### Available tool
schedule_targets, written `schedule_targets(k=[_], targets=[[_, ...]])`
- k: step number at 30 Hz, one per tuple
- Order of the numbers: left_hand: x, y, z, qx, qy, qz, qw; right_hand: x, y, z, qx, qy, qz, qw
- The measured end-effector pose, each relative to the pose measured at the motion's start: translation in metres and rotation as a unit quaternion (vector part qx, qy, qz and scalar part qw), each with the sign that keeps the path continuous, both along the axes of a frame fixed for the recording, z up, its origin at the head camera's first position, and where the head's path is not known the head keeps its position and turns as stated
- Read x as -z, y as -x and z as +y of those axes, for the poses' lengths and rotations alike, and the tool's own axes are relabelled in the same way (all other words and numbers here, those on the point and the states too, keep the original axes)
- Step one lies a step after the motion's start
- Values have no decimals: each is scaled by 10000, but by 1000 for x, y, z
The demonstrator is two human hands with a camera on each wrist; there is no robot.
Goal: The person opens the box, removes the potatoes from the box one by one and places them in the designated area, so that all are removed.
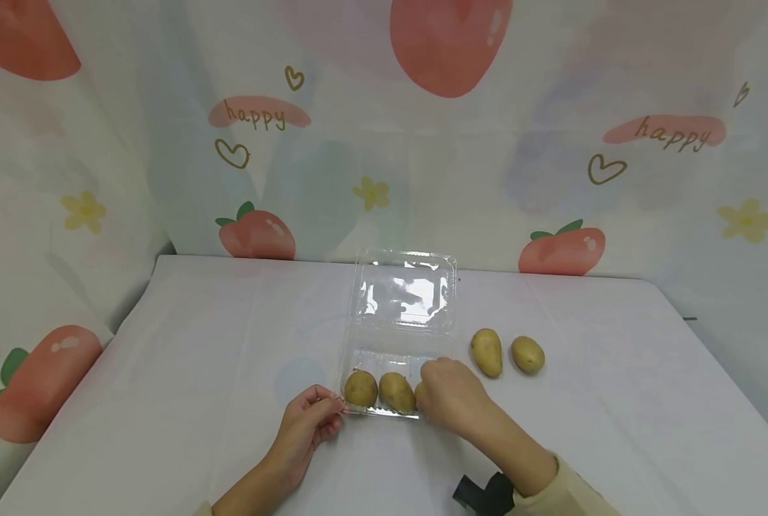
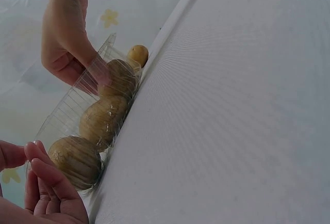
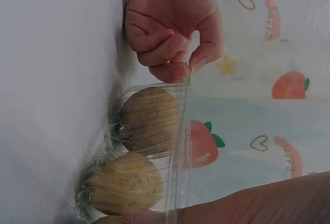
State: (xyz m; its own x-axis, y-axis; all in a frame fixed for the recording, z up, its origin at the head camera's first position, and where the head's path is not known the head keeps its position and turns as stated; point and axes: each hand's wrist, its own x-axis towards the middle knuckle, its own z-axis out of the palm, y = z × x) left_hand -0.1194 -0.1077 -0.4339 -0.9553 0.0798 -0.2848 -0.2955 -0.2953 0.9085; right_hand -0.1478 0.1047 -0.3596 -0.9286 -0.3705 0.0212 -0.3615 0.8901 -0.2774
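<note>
A clear plastic clamshell box [image 1: 405, 294] lies on the table with its lid folded back. In its base, a left potato [image 1: 361, 389] and a middle potato [image 1: 397, 393] sit side by side along the near wall. My left hand [image 1: 309, 426] pinches the box's near left corner between thumb and finger. My right hand [image 1: 453, 398] reaches into the base at the right, its fingers round a third potato [image 2: 119, 79], mostly hidden from the head view. In the right wrist view the left hand [image 3: 172, 28] grips the box rim.
Right of the box, two loose potatoes lie on the white tabletop: a long potato [image 1: 486, 352] and a rounder potato [image 1: 528, 355]. A black object [image 1: 487, 494] shows by the right sleeve. A printed cloth backdrop [image 1: 332, 158] stands behind the table.
</note>
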Motion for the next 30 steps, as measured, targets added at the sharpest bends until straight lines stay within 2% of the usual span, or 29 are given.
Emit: schedule_targets(k=[6, 17, 24, 30], targets=[[0, 0, 0, 4, -17, 19, 10000, 0, 6, -3, -3, -24, -401, 9992], [-1, -1, 0, 9, 11, 15, 10000, 5, 14, -3, 92, 170, -707, 9973], [-1, -1, 0, -5, -13, 4, 10000, 9, 16, 0, 346, 528, -751, 9952], [0, 0, 0, -13, -13, 18, 10000, 10, 15, 4, 511, 957, -455, 9931]])
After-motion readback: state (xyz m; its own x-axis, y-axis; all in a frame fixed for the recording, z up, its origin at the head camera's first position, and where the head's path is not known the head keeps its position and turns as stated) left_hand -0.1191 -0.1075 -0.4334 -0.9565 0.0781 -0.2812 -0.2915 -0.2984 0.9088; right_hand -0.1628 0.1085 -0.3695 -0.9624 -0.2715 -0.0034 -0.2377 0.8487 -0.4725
